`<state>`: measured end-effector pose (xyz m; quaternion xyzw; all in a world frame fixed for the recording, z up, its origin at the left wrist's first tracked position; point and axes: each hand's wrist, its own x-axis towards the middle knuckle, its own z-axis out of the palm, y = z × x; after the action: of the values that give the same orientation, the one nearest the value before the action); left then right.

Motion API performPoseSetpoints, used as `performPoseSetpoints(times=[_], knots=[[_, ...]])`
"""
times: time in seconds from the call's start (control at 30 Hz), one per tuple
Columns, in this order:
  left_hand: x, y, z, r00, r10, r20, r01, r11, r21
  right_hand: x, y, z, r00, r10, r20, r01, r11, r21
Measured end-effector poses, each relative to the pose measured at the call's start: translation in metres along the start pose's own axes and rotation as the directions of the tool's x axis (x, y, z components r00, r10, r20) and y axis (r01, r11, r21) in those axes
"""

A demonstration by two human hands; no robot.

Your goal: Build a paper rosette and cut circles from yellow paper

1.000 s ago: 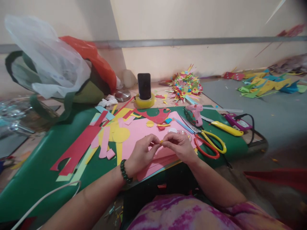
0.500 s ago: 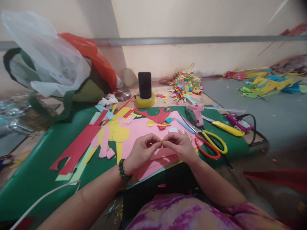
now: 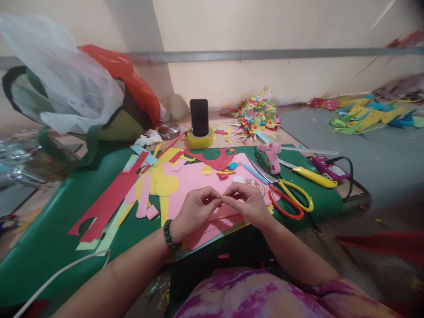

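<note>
My left hand (image 3: 200, 205) and my right hand (image 3: 247, 201) meet fingertip to fingertip above a stack of pink paper (image 3: 185, 174). Between their pinched fingers is a tiny yellow piece of paper (image 3: 223, 195), mostly hidden by the fingertips. Just beyond the hands lie a scalloped yellow paper disc (image 3: 207, 170), a red paper offcut (image 3: 218, 160) with curved cutouts and a small blue scrap (image 3: 233, 166). Scissors (image 3: 291, 198) with one red and one yellow handle rest beside my right hand. A yellow paper circle (image 3: 167, 185) lies to the left of my left hand.
A pink glue gun (image 3: 272, 157), a yellow-handled knife (image 3: 314, 177) and a purple device (image 3: 331, 168) with a cable are on the right. A phone (image 3: 199, 118) stands in a yellow tape roll (image 3: 199, 139). Bags (image 3: 82, 88) fill the back left; red paper (image 3: 109, 207) lies on the green mat (image 3: 43, 238).
The fingertips have closed further over the yellow piece, so less of it shows. Both hands stay in nearly the same place.
</note>
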<state>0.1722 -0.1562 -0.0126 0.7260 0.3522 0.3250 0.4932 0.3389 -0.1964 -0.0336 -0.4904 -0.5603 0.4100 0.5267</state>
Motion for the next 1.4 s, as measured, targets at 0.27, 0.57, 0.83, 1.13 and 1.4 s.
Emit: performPoseSetpoints(times=[0.27,0.57,0.83,1.13,1.4], knots=[[-0.002,-0.004,0.001,0.999,0.052,-0.009,-0.050,0.992,0.112,-0.002,0.000,-0.001,0.977,-0.211,0.024,0.212,0.972,-0.106],[0.002,0.000,-0.006,0.976,-0.188,0.107,0.202,0.970,-0.136,-0.001,0.008,-0.003,0.790,-0.612,0.039,0.588,0.738,-0.332],[0.010,-0.003,-0.018,0.890,-0.337,0.307,0.432,0.838,-0.333,0.000,0.010,-0.001,0.711,-0.687,0.150,0.678,0.614,-0.404],[0.008,-0.002,-0.016,0.937,-0.275,0.215,0.323,0.918,-0.231,0.000,0.007,-0.001,0.885,-0.466,-0.021,0.440,0.848,-0.294],[0.008,-0.007,-0.013,0.997,0.008,0.073,-0.003,0.998,-0.062,0.004,0.007,-0.001,0.996,-0.027,0.083,0.023,0.998,0.056]])
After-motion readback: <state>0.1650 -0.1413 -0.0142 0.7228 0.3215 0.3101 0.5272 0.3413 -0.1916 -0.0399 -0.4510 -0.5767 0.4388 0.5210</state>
